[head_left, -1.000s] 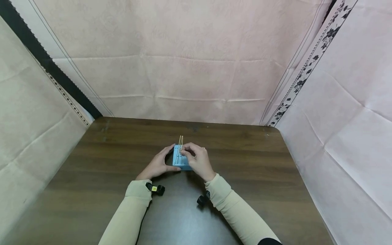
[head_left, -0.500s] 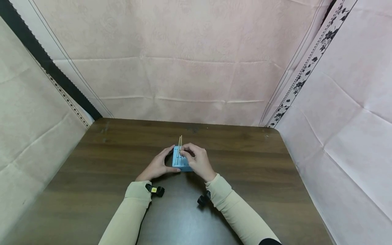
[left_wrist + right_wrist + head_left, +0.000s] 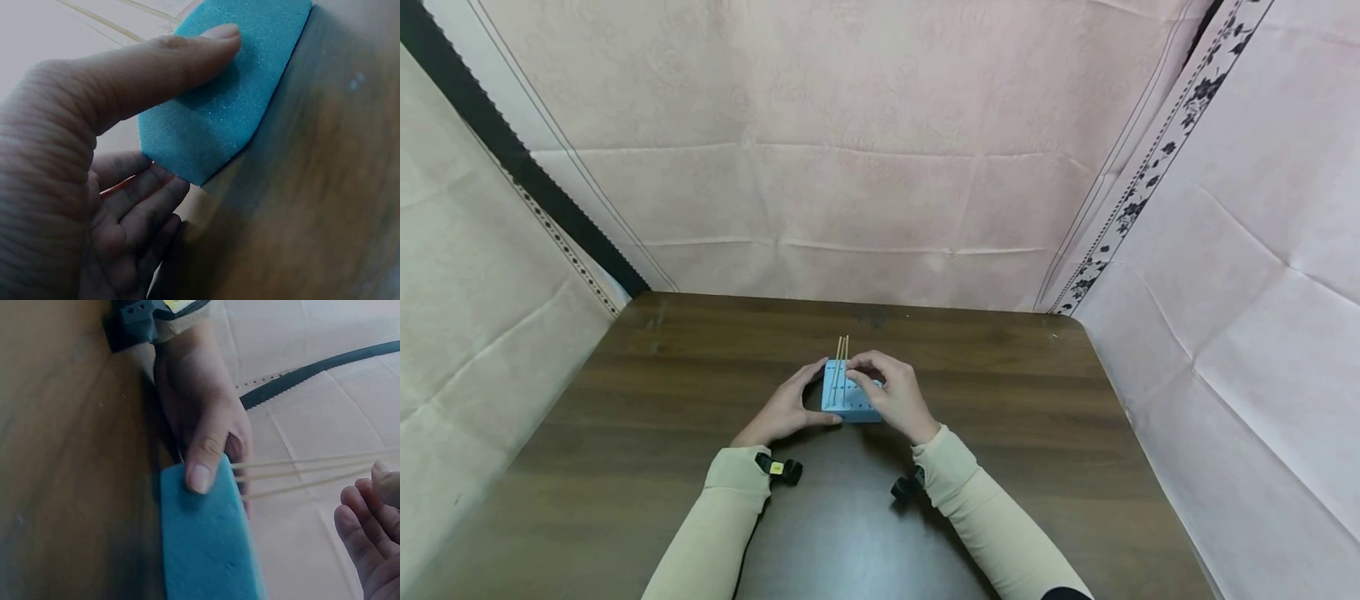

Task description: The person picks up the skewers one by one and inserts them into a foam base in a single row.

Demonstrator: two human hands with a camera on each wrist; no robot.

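Left hand (image 3: 786, 407) gripping blue block (image 3: 853, 413), right hand (image 3: 897, 396) over it, at sticks (image 3: 281, 464), hold unclear

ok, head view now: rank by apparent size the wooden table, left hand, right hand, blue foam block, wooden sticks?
1. wooden table
2. left hand and right hand, too alike to rank
3. blue foam block, partly hidden by the right hand
4. wooden sticks

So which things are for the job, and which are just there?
For the job:
blue block, held by the left hand
thin sticks poking up from it, beside the right hand

Just there:
brown table
pale cloth
black wrist cameras
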